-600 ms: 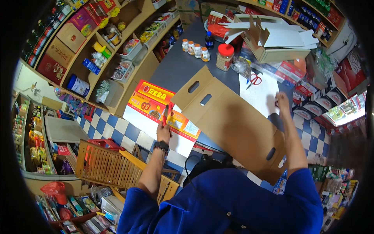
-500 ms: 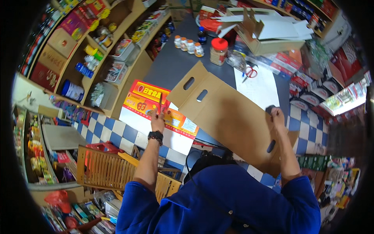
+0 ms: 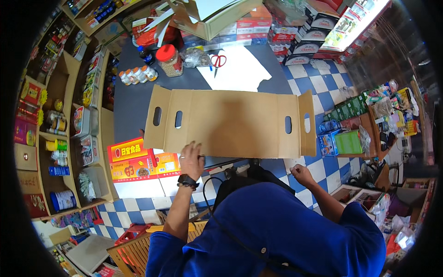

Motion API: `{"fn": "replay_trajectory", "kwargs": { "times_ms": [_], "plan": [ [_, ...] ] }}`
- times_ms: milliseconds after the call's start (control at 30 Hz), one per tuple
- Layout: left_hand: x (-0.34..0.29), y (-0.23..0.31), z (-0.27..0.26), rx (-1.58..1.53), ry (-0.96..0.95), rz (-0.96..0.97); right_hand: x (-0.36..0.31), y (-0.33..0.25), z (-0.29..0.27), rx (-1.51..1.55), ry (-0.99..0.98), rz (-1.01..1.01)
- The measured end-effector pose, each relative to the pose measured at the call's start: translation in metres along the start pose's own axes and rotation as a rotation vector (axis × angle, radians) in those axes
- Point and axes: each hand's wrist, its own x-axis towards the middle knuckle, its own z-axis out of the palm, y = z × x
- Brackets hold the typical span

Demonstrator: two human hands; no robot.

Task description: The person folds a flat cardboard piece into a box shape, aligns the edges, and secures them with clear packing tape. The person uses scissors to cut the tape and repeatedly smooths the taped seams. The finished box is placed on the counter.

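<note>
Your left hand (image 3: 191, 160) is at the lower left of the board (image 3: 244, 122), fingers loosely spread over its edge; you cannot tell if they press on it. Your right hand (image 3: 302, 175) is curled into a loose fist just below the board's lower right corner; whether anything small is inside, you cannot tell. The plain brown board fills the middle of the frame, with hand-slots near both ends and a shadow across it, covering much of the dark table (image 3: 272, 57).

Left of your left hand, partly under the board, is a red-and-yellow sheet (image 3: 131, 164) with big red characters on yellow and food pictures. Above the board, red scissors (image 3: 218, 62) lie on white paper (image 3: 249, 69). To their left are a clear bag (image 3: 194, 56), a red-lidded jar (image 3: 169, 60) and four labelled bottles (image 3: 138, 75). Printed cartons (image 3: 254, 27) line the top.
</note>
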Motion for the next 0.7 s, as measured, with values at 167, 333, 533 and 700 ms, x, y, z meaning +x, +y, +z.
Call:
{"fn": "replay_trajectory", "kwargs": {
  "times_ms": [167, 333, 533, 700],
  "plan": [
    [0.004, 0.038, 0.025, 0.105, -0.462, -0.149, 0.011, 0.025, 0.013, 0.691, 0.006, 0.412],
    [0.000, 0.046, 0.030, 0.179, -0.422, -0.156, 0.049, 0.005, 0.023, 1.179, -0.024, 0.310],
    [0.000, 0.062, 0.029, 0.147, -0.248, -0.285, 0.029, -0.023, -0.017, 1.393, -0.116, 0.142],
    [0.007, 0.069, 0.022, 0.153, 0.025, -0.386, 0.004, -0.027, -0.051, 1.441, -0.356, -0.030]
  ]
}}
